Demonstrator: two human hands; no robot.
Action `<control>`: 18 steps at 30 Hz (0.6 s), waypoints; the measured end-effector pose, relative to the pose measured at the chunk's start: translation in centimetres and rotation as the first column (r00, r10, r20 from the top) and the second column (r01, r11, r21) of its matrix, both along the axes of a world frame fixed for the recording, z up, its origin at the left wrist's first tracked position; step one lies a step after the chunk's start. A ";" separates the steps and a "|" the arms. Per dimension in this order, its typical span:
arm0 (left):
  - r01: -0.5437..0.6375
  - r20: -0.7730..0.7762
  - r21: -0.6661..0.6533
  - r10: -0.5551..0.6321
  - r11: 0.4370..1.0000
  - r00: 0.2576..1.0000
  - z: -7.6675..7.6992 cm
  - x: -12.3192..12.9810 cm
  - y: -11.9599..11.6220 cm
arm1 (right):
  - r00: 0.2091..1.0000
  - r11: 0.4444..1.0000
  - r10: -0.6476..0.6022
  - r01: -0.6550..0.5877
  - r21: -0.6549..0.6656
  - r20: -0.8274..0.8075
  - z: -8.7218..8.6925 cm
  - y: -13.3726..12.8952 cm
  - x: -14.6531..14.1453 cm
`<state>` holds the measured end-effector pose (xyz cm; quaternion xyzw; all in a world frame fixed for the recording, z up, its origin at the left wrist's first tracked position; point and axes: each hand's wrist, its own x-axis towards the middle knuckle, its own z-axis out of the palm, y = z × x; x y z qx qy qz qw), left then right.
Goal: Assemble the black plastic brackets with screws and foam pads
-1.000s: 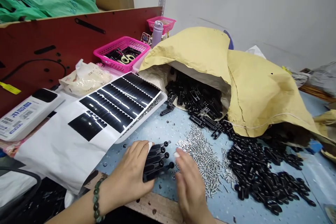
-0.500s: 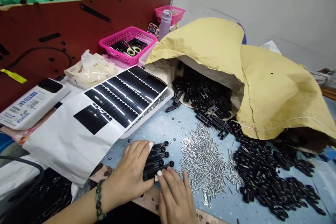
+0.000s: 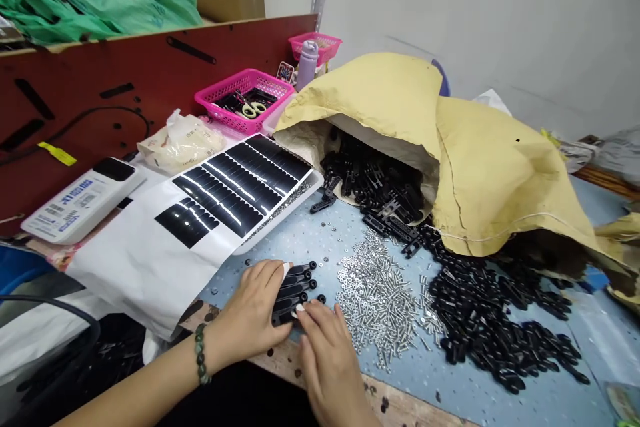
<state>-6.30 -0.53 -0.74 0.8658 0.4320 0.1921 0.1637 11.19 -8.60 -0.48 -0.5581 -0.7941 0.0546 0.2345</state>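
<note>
Several slim black plastic arms (image 3: pixel 295 285) with round eyelet ends lie side by side at the front of the blue table. My left hand (image 3: pixel 255 307) is closed round their left side, its thumb along the near edge and its index fingertip wrapped in white. My right hand (image 3: pixel 330 347) curls its fingers at the nearest arm, with a white-wrapped fingertip against it; the exact grip is partly hidden. Just to the right spreads a heap of small silver screws and nuts (image 3: pixel 380 300). Beyond that lies a pile of glossy black parts (image 3: pixel 500 327).
Two yellow paper sacks (image 3: pixel 370 90) lie open-mouthed, one spilling black links (image 3: pixel 380 180). A sheet of black stickers (image 3: pixel 235 180) covers part of a white tray (image 3: pixel 317 180). A pink basket (image 3: pixel 205 97) with scissors, a purple bottle (image 3: pixel 307 65) and a white box (image 3: pixel 83 203) stand behind.
The camera view has tilted up and shifted slightly. Both hands stay at the black arms, and the right fingers remain at the nearest one.
</note>
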 end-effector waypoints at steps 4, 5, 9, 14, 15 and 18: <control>-0.012 0.041 0.000 0.012 1.000 0.999 -0.1 0.0 0.0 | 0.996 0.996 0.086 -0.087 0.025 0.035 0.7 0.9 -0.5; -0.018 0.057 0.000 0.018 1.000 0.998 -0.1 0.0 0.0 | 0.992 0.992 0.118 -0.119 0.030 0.048 0.7 1.2 -0.8; -0.030 0.101 -0.007 0.031 1.000 0.994 -0.4 0.0 -0.1 | 0.992 0.992 0.128 -0.128 -0.017 0.007 0.7 2.4 -1.4; -0.037 0.108 0.009 0.036 0.999 0.994 -0.7 0.0 -0.2 | 0.997 0.995 0.073 -0.073 -0.069 -0.005 0.4 4.0 -1.7; -0.038 0.116 0.020 0.035 0.999 0.993 -0.7 0.0 -0.2 | 0.997 0.996 0.071 -0.071 -0.061 0.004 0.2 4.2 -1.9; -0.041 0.140 0.017 0.038 0.999 0.989 -0.5 0.2 -0.1 | 0.998 0.995 0.057 -0.058 -0.079 -0.018 -0.1 4.8 -2.3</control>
